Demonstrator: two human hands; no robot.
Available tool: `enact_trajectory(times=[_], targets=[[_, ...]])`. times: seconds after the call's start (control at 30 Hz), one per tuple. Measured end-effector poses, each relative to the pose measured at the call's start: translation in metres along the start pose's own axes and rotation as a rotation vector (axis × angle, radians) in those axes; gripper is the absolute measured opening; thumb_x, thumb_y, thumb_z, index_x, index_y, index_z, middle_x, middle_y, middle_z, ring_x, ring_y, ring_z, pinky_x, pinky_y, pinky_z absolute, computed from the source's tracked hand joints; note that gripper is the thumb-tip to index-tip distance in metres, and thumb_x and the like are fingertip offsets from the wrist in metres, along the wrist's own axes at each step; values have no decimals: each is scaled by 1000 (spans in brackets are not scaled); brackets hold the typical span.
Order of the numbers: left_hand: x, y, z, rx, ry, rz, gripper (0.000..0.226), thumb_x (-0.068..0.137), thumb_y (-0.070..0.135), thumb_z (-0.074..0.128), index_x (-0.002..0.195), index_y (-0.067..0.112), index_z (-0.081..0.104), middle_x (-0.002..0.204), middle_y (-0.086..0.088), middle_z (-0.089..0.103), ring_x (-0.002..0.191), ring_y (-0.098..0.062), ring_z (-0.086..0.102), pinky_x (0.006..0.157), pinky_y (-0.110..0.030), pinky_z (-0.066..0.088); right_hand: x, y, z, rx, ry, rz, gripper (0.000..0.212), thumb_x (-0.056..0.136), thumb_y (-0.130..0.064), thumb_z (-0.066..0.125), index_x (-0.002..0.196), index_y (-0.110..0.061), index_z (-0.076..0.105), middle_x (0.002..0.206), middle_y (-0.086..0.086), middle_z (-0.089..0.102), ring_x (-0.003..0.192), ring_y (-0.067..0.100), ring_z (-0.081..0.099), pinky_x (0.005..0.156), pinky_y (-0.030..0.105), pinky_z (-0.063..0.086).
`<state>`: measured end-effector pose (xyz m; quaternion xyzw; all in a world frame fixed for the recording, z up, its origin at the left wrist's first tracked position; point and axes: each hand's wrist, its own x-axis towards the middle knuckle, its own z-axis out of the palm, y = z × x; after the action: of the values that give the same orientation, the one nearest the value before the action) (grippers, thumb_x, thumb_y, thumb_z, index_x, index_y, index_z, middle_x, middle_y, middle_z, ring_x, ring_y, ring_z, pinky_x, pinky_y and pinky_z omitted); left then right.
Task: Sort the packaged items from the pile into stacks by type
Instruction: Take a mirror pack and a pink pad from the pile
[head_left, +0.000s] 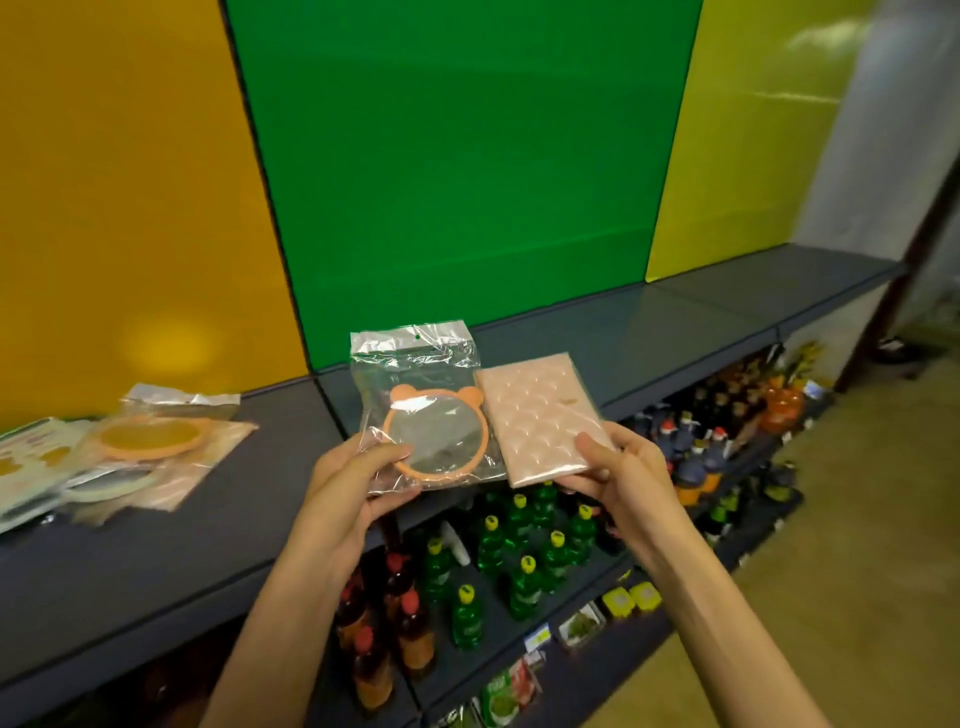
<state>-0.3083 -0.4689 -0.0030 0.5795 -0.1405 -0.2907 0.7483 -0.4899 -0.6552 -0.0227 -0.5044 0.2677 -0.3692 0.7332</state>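
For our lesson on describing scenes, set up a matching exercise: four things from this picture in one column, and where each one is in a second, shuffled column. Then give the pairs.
Things:
1. mirror pack
2. pink pack
3. pile
4. green bottles

Places:
A. on the lower shelf, under the hands
B. held in the right hand
C. lying on the grey shelf, far left
D. held in the left hand

Pairs: 1-D, 2-B, 3-C, 4-A
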Motion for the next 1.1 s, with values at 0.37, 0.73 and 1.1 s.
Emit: enact_trajectory(times=[0.37, 0.73, 1.1], targets=[[70, -41, 155, 58, -19, 17, 22, 83, 1, 69, 105, 4, 71, 84, -8, 75, 77, -16, 71, 65, -26, 60, 94, -37, -128, -44, 61, -40, 20, 97, -6, 58, 113, 4, 63, 92, 10, 76, 82, 20, 73, 88, 44, 59], [183, -69, 270, 102, 34, -37, 26, 81, -1, 72, 106, 4, 69, 76, -6, 70, 61, -10, 66, 52, -20, 55, 276, -77, -200, -86, 34, 26, 13, 96, -2, 57, 105, 4, 64, 92, 15, 75, 82, 22, 74, 66, 29, 61], [259, -88, 338, 254, 103, -82, 17, 89, 10, 69, 106, 11, 66, 70, -3, 65, 60, -13, 61, 60, -27, 52, 442, -101, -265, -103, 39, 167, 23, 93, 2, 59, 113, 12, 59, 92, 19, 72, 75, 22, 74, 59, 27, 61]])
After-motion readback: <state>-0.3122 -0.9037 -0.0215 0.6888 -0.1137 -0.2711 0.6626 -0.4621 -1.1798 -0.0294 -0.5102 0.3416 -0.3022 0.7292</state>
